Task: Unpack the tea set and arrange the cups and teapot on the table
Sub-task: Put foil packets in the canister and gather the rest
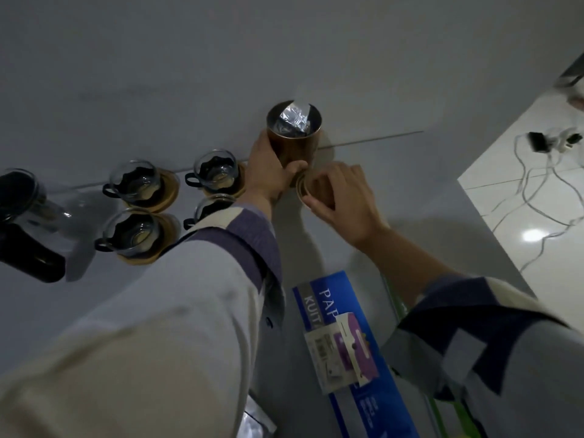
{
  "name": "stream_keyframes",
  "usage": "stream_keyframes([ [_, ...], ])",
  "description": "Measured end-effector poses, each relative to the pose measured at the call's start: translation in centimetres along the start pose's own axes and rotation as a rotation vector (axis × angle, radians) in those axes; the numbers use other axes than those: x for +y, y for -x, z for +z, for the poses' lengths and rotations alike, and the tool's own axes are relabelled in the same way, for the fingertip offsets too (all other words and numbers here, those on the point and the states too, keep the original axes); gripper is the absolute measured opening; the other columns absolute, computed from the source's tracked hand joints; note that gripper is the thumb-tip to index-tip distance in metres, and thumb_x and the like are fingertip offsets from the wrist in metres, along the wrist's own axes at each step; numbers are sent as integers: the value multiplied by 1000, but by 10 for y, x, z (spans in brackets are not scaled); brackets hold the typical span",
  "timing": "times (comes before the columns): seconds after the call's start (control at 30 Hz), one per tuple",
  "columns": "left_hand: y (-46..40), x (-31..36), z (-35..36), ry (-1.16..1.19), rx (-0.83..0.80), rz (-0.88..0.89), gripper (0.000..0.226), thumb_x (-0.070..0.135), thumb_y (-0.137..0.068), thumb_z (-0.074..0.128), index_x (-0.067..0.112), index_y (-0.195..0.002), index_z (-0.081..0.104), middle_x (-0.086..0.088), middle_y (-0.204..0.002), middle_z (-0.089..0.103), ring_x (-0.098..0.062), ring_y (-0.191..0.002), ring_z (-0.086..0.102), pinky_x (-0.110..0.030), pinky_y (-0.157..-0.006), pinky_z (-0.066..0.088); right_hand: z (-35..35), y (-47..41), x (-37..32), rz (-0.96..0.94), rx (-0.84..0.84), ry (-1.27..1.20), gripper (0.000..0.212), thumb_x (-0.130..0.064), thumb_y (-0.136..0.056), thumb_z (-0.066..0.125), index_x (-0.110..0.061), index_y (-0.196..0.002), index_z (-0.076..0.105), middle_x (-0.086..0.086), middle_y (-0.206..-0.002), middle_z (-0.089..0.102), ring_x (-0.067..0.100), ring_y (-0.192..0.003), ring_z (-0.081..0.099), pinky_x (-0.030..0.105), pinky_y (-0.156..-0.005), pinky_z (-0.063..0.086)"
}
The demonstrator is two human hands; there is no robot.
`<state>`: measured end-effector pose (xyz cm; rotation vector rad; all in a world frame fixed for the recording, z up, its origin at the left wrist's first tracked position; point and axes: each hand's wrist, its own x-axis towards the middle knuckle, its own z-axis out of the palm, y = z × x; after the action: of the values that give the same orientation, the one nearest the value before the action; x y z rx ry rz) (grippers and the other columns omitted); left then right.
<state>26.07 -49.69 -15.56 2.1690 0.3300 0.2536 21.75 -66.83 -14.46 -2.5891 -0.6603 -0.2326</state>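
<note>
Left hand (267,172) grip wraps the tall copper-brown cylindrical tin (294,137), foil pouch inside, far centre of the grey surface (410,216); right hand (339,199) grip curls round its round lid (305,184), just near of the tin. Four glass cups on wooden coasters (142,184) and the dark glass teapot (28,222) sit left. Risk: the left sleeve overhangs the nearest cup, so pulling back could knock it.
</note>
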Motion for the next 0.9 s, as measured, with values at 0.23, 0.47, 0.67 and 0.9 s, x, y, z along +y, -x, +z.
stream_keyframes([
  [0.23, -6, -2, 3, -51, -11, -24, 92, 39, -64, 83, 12, -139, 37, -7, -137, 49, -23, -128, 47, -42, -109, 39, 45, 23, -1, 55, -177, 25, 42, -45, -86, 61, -14, -113, 52, 4, -125, 54, 28, -108, 44, 40, -91, 42],
  [0.47, -2, 19, -3, -59, -64, -129, 102, 27, -66, 85, 7, -146, 25, -9, -146, 39, -26, -134, 40, -36, -113, 33, 38, 20, -1, 106, -200, 26, 44, -53, -81, 62, -23, -111, 51, -2, -124, 55, 25, -115, 42, 36, -93, 34],
  [0.67, 24, 47, -43, -258, -215, -161, 109, 20, -79, 77, 0, -151, -2, -14, -159, 12, -28, -146, 17, -33, -116, 20, 14, 16, -20, 142, -373, 58, 72, -56, -76, 68, -23, -135, 43, 6, -148, 34, 30, -134, 27, 44, -108, 28],
  [0.9, 112, 24, -132, -441, -211, 98, 33, 17, -88, 61, 15, -117, 46, -10, -117, 52, -25, -114, 51, -32, -96, 41, -12, 42, -89, 86, -471, 39, 66, -51, -78, 68, -23, -133, 43, 9, -132, 49, 32, -130, 36, 47, -104, 37],
])
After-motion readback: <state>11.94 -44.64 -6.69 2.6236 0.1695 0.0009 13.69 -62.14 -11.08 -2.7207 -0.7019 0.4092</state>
